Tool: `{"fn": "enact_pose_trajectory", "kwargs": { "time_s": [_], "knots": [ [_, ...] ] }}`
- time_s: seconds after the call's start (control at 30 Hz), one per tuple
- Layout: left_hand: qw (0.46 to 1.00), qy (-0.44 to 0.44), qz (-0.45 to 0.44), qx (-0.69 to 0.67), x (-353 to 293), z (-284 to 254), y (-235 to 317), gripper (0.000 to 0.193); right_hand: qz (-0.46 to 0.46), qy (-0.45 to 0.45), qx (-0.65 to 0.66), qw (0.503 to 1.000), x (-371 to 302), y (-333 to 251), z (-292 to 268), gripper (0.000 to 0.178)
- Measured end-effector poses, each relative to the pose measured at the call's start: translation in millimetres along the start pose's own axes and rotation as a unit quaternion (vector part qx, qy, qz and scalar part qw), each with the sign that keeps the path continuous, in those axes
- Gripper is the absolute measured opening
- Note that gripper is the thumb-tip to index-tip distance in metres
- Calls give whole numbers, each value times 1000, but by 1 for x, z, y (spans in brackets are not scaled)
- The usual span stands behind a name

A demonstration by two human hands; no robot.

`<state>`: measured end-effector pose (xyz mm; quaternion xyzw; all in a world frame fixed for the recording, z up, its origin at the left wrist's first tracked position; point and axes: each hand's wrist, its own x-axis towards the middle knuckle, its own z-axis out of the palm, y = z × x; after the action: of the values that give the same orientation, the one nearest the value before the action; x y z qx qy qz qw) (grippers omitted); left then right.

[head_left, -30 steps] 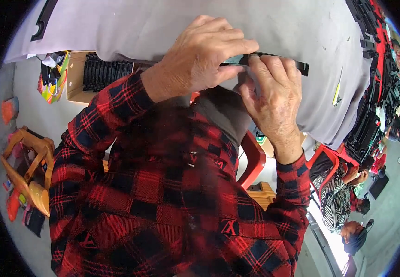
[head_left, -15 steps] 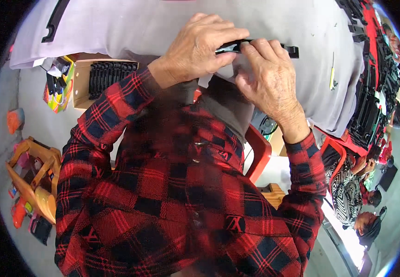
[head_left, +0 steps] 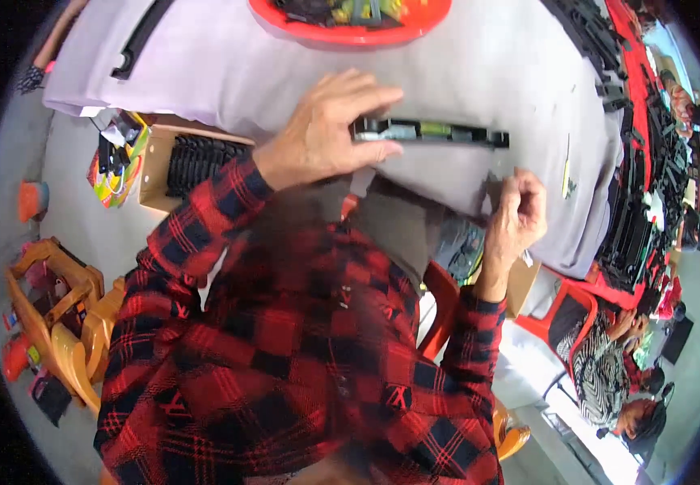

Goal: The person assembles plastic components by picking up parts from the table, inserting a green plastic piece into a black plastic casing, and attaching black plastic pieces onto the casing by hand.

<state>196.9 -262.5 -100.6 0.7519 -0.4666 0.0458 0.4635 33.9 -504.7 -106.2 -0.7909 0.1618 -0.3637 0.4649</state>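
My left hand [head_left: 326, 125] grips one end of a slim black bar-shaped part [head_left: 479, 137] between thumb and fingers. A yellow-green strip and a pale strip show along the bar's length, which lies level over the cloth. To the right and nearer to me, apart from the bar, is my right hand [head_left: 520, 210]. Its fingers are curled and pinched together; whether a small piece is between them I cannot make out. A faint grey patch shows beside these fingertips.
A red basin [head_left: 350, 35] of mixed pieces stands on the cloth-covered table [head_left: 285, 81]. A black strip [head_left: 141, 40] lies far left, a thin yellow tool [head_left: 566, 174] right. Below left, a cardboard box [head_left: 153, 174] holds black parts. A person [head_left: 600, 368] sits at right.
My right hand has left the bar and moved down and right, its fingers now pinched. The bar sits lower in view and shows its yellow-green strip. The red basin has come into view.
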Motion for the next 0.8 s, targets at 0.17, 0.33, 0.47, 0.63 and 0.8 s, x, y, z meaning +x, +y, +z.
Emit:
{"fn": "enact_pose_trajectory", "kwargs": {
  "time_s": [0.17, 0.33, 0.47, 0.63, 0.8],
  "knots": [
    [996, 71, -24, -38, -16, -13, -7, 44, 90, 3, 83, 992, -5, 15, 9, 3],
    [986, 150, -71, -23, -14, -17, -17, 29, 86, 6, 65, 994, -7, 16, 5, 3],
    [978, 180, -78, 66, 1, -29, -25, 26, 84, -1, 50, 995, -5, 16, 6, 3],
    [970, 155, -44, 185, 26, -38, -46, 30, 65, -15, 40, 997, -5, 23, 7, 4],
    [951, 105, 10, 290, 53, -29, -57, 26, 32, 1, -3, 999, -4, 26, 13, 2]
  ]
}}
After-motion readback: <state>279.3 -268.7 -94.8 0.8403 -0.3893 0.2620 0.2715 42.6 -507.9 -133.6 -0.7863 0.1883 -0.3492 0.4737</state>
